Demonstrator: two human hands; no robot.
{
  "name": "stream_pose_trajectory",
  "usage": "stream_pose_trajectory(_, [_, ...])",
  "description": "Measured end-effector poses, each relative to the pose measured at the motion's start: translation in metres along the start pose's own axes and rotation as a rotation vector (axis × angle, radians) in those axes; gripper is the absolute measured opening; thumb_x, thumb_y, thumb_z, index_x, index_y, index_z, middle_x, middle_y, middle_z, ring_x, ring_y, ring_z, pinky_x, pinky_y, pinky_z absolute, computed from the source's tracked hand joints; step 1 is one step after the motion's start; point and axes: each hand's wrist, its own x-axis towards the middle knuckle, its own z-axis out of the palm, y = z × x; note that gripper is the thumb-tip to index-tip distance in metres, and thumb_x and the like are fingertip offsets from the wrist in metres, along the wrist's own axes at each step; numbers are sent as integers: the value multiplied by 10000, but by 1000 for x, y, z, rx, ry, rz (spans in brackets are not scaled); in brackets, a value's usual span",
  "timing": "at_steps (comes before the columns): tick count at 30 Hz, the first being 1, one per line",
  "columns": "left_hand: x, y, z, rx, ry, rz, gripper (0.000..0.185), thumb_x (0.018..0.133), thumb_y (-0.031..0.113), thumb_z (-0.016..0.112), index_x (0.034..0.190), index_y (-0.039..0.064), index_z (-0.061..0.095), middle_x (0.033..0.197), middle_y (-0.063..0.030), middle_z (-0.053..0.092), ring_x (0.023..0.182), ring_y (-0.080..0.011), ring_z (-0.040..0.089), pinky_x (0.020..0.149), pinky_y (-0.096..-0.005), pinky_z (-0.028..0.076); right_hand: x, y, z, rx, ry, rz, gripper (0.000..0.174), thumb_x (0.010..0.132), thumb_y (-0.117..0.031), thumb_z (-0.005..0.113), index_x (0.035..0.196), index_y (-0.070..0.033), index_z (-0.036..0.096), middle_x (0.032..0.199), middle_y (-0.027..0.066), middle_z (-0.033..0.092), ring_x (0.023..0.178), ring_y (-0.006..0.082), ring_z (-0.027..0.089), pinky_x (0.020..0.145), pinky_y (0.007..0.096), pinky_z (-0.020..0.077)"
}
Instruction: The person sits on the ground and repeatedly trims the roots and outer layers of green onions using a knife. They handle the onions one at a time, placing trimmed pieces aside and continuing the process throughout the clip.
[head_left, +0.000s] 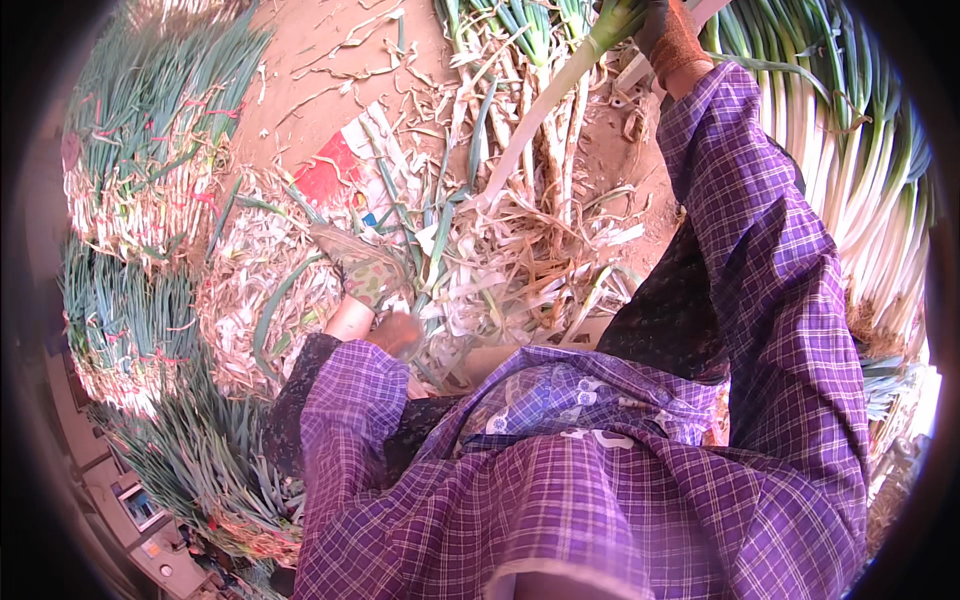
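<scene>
My right hand (671, 49), in an orange-brown glove, reaches out at the top of the head view. It grips a large green onion (544, 97) by its green part, and the pale stalk slants down to the left. My left hand (397, 335), also gloved and blurred, is low beside my foot (371, 274), above the peeled husks. Its fingers are too indistinct to read. Straight ahead lies a pile of unpeeled green onions (555, 142) with dry brown outer leaves. Clean white-stalked green onions (817, 150) are laid close together on the right.
Bundles of green onions (150, 172) with red ties line the left side. Dry husks (259, 277) and loose leaves cover the ground around my foot. A red and white printed sheet (330, 169) lies among them on bare soil (300, 67).
</scene>
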Motion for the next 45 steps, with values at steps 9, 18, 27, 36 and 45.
stream_pose_trajectory(9, [50,142,34,-301,437,280,497,842,193,745,1269,16,563,1075,-153,646,967,-225,619,852,-356,483,-41,8,45,350,-116,194,488,923,-382,635,1054,88,627,920,182,682,828,309,692,776,443,586])
stream_pose_trajectory(18, [35,135,75,-822,232,101,140,791,32,725,912,-3,664,760,-14,619,678,-99,551,620,-269,450,-111,38,114,329,32,413,377,882,-400,709,922,-72,529,666,-11,534,489,108,514,445,273,513])
stream_pose_trajectory(27, [33,129,75,-1005,97,71,85,784,2,703,853,8,655,672,-8,581,561,-93,534,481,-243,406,-183,77,117,101,-120,442,347,908,-332,687,1029,-28,573,795,39,585,653,133,585,569,300,534])
stream_pose_trajectory(36, [20,134,79,-871,57,96,171,760,44,756,903,2,673,703,-52,635,539,-111,563,441,-260,402,-129,19,109,267,-19,388,319,929,-341,660,962,-44,548,674,17,522,538,113,524,456,281,481])
stream_pose_trajectory(45, [22,147,57,-990,42,72,176,791,102,736,903,-4,651,688,-35,602,531,-100,532,464,-257,398,-220,40,123,-91,-125,287,450,899,-350,684,1161,-9,551,918,79,631,785,138,607,731,296,517])
